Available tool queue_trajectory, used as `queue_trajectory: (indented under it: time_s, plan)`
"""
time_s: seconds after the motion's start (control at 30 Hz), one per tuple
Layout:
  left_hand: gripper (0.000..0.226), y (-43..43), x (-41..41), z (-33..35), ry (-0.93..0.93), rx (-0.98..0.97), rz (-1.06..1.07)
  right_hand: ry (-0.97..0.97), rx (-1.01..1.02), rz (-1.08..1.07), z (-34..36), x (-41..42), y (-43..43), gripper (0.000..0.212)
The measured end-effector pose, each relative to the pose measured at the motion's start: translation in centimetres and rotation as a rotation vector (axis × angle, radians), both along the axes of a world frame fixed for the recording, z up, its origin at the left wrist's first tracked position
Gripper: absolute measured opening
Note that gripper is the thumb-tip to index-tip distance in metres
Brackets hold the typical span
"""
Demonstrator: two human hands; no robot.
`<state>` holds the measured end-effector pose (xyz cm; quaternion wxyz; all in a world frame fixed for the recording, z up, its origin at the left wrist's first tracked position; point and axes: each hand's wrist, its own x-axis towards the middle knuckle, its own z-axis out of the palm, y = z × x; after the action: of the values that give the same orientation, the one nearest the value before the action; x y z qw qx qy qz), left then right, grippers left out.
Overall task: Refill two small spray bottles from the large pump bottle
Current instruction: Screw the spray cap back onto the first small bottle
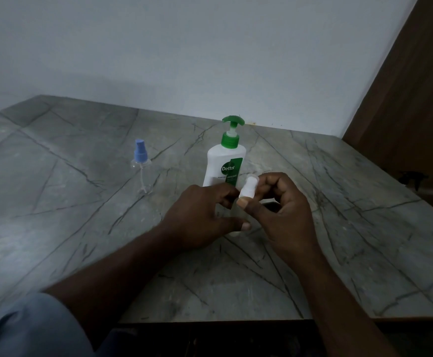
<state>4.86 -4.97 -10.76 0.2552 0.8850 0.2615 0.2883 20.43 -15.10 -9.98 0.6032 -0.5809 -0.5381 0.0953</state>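
Grey tabletop (81, 228). Left hand (200, 215) grips white-capped spray bottle (248, 189); right hand (285, 210) fingers (269, 182) pinch its top. Blue-capped spray bottle (140, 161) stands capped; pump bottle (224, 161) untouched. Judged: refilling barely begun.

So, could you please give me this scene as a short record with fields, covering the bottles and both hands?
surface: grey marbled table
pump bottle: large, white, green pump, upright, behind the hands
blue-capped spray bottle: upright on the table, left of the pump bottle, untouched, looks empty
white-capped spray bottle: held between both hands, in front of the pump bottle
left hand: grips its clear body
right hand: fingers and thumb pinch its white cap
cap seated or loosened: cannot tell
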Motion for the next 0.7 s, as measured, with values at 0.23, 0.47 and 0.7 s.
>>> queue_trajectory:
  time_s: [0.23,0.47,0.7]
  plan:
    - [0.044,-0.1,-0.06,0.16,-0.009,-0.003,0.002,0.007,-0.061,0.071,0.0,0.24,-0.32,0.035]
    - [0.052,-0.05,0.07,0.1,0.004,0.005,0.004,0.002,-0.082,0.006,-0.13,0.18,-0.09,0.027]
    - [0.044,-0.1,-0.01,0.09,-0.005,-0.016,0.012,0.005,-0.063,0.046,-0.04,0.19,-0.23,0.026]
